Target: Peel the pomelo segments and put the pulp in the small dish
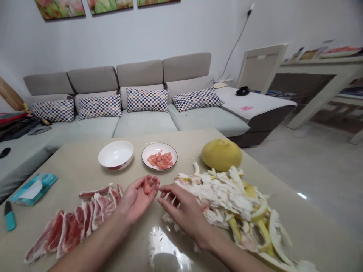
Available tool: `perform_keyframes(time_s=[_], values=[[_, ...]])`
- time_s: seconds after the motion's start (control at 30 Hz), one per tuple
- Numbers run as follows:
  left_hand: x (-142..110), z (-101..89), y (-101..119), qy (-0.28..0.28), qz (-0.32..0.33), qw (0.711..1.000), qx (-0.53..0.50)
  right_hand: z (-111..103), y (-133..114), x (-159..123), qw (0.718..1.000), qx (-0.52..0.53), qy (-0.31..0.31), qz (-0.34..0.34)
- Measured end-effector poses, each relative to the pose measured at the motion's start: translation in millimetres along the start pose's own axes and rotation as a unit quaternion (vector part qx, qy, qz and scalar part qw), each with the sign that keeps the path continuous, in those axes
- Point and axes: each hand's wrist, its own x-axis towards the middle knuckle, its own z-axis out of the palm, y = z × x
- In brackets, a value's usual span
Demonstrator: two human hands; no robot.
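Note:
My left hand (135, 200) lies palm up over the beige table top (85, 170), its fingers curled around a small piece of pink pomelo flesh (146, 187). My right hand (181, 211) is beside it, fingers apart and holding nothing, next to a heap of white pith and yellow peel (229, 200). Left of my hands lies a row of pink pomelo segments in their skins (76, 224). Farther ahead are a white plate with a dark rim (159, 144) holding pink flesh pieces (160, 160), a white bowl (115, 154) and a whole yellow pomelo (221, 154).
A knife with a teal handle (10, 216) and a teal tissue pack (33, 189) lie at the table's left edge. Beyond the table stands a long grey sofa (141, 126) with checked cushions. Pale floor shows to the right.

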Motion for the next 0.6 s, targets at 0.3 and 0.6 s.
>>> perform_keyframes(time_s=[0.3, 0.6], values=[[-67.7, -26.7, -31.4, 0.045, -0.026, 0.991, -0.125, 27.5, -30.6, -47.1, 0.994, -0.065, -0.051, -0.070], [-87.5, -54.6, -42.7, -0.057, -0.057, 0.990, -0.119, 41.5, -36.5, -47.2, 0.997, -0.031, -0.067, -0.033]])
